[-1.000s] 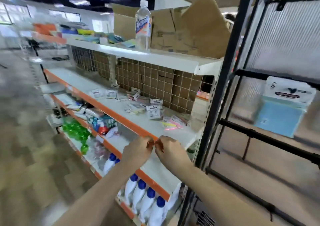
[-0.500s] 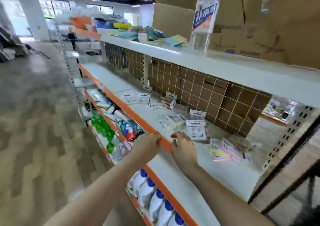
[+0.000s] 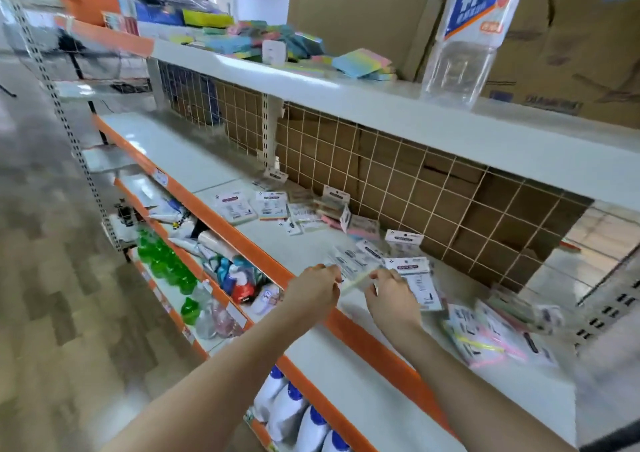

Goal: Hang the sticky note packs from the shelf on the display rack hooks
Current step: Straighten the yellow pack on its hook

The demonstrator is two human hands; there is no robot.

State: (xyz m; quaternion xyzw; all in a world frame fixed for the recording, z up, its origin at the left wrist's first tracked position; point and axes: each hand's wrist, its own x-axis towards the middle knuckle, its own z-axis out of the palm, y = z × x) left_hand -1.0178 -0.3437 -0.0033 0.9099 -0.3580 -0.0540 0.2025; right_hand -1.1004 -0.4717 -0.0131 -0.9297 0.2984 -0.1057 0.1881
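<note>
While both of your hands meet over the front edge of the middle shelf, they appear to share one sticky note pack — a thin clear sleeve stretched between them. Your left hand pinches its left end with curled fingers, and your right hand grips the right end. Motion blur keeps me from being sure how firmly either one has it.

That pack's long axis runs left to right between your hands, lying nearly flat, just above the shelf surface. Its hang tab is not clearly visible, so I cannot tell which end it is on.

More packs lie scattered just beyond your fingertips — one white-carded pack touches your right hand's far side, and a loose heap sits further right. No display rack hooks are in view, so you will likely have to turn away from the shelf.
</note>
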